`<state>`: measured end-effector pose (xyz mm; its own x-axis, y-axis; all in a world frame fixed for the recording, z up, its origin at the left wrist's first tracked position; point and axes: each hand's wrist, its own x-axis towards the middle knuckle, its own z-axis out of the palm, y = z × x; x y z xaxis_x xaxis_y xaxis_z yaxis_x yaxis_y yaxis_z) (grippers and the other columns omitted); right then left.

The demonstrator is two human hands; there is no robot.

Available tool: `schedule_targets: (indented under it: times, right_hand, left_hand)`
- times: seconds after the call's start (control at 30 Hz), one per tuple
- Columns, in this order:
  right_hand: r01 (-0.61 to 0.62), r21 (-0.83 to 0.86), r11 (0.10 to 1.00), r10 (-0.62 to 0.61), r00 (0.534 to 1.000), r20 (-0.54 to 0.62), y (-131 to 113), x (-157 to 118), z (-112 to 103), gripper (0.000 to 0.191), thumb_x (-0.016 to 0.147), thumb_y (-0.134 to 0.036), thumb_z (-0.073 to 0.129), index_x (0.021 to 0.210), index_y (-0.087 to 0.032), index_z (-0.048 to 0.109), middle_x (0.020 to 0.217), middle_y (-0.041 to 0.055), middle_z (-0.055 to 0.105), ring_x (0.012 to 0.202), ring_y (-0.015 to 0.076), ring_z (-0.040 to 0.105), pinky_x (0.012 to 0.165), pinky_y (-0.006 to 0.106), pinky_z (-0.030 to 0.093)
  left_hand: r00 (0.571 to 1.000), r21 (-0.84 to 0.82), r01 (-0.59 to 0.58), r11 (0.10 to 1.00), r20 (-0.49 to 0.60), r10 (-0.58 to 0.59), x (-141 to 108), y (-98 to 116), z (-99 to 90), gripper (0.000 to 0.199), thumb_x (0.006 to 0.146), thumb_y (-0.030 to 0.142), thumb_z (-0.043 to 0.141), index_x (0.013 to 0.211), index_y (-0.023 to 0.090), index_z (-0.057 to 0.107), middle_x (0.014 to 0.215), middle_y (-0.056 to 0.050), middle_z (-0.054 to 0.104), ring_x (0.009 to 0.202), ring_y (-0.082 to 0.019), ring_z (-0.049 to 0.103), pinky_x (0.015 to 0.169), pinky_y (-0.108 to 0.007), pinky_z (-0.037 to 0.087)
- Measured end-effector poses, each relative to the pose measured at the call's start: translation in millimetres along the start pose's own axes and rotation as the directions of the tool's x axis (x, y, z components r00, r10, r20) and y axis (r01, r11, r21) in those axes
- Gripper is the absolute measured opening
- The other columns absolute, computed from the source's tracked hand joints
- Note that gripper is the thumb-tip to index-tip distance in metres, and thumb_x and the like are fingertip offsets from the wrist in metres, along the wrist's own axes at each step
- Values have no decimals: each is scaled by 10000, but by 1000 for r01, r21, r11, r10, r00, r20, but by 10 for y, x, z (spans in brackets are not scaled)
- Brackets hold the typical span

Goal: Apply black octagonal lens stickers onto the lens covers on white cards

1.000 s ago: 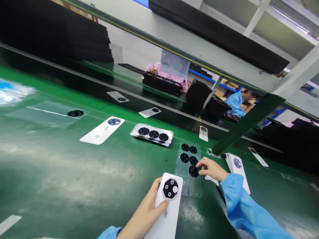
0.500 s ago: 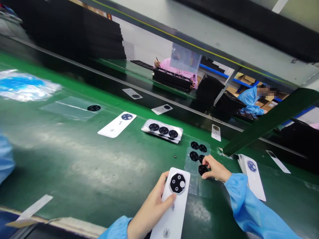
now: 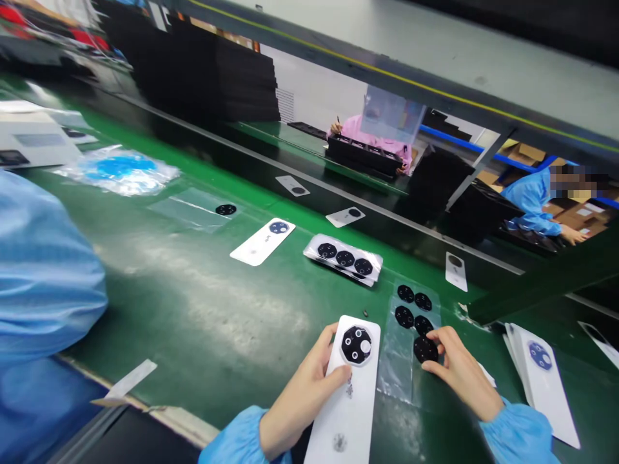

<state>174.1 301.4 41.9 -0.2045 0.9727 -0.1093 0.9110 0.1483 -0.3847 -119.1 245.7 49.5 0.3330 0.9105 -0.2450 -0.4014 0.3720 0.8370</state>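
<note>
My left hand (image 3: pixel 309 386) is wrapped round a white phone back panel (image 3: pixel 345 412), thumb on its face just below the black camera plate (image 3: pixel 356 345). The panel is held tilted over the bench. In my right hand (image 3: pixel 461 370), thumb and fingers pinch the edge of a black round camera sticker (image 3: pixel 425 348). That sticker is at the right edge of a clear film sheet (image 3: pixel 397 381); whether it still touches the sheet I cannot tell. Several similar black stickers (image 3: pixel 405 316) lie on the upper part of the sheet.
Beyond my hands lies a bagged stack of panels (image 3: pixel 338 263). A single white panel (image 3: pixel 261 243) rests left of it, a pile of panels (image 3: pixel 546 380) to the right. A green post (image 3: pixel 527 280) rises at right. A co-worker's blue sleeve (image 3: pixel 43 270) is at left.
The view has swung left, so the bench things sit further right in the picture. My right fingers no longer cover the sticker above the pinched one. My left hand keeps its hold.
</note>
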Motion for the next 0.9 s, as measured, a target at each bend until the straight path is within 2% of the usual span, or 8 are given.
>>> schedule_targets:
  times: [0.1,0.27,0.57,0.73,0.9]
  right_hand:
    - [71,-13,997,-72,997,-11,68,-33,16,303,801,-296,522,1093,-261,445,1041,39,456,736,166,537,680,322,502]
    - [94,-39,995,-94,996,7,110,-43,11,362,793,-272,516,1148,-262,443,1020,36,452,689,151,529,664,315,521]
    - [137,-5,991,-137,984,-112,122,-57,87,355,782,-259,477,1136,-276,459,1080,47,436,668,147,513,653,321,528]
    - [109,-14,994,-109,994,5,188,-25,27,369,792,-284,528,1154,-287,458,1018,41,469,681,159,532,694,345,536]
    - [121,-49,991,-122,993,-8,186,-4,1,340,790,-283,531,1125,-268,480,941,27,490,698,166,541,665,314,526]
  left_hand:
    - [1000,15,-9,1000,-15,9,5,31,-6,594,775,318,639,1267,235,318,975,-30,617,712,-141,581,638,-242,469]
    - [1000,26,-24,999,-19,24,8,17,-32,658,794,263,606,1345,243,247,983,-29,617,724,-139,569,654,-246,464]
    - [1000,15,-6,1000,-27,6,29,31,-49,655,787,252,608,1351,259,274,970,-16,608,725,-131,563,651,-231,450]
    - [999,-16,20,1000,-24,-21,36,57,-35,673,769,264,633,1340,245,277,971,-24,607,725,-138,570,641,-237,455]
    - [999,-3,16,1000,-28,-16,34,56,-41,631,761,237,617,1312,231,309,961,-22,604,716,-131,564,629,-229,451]
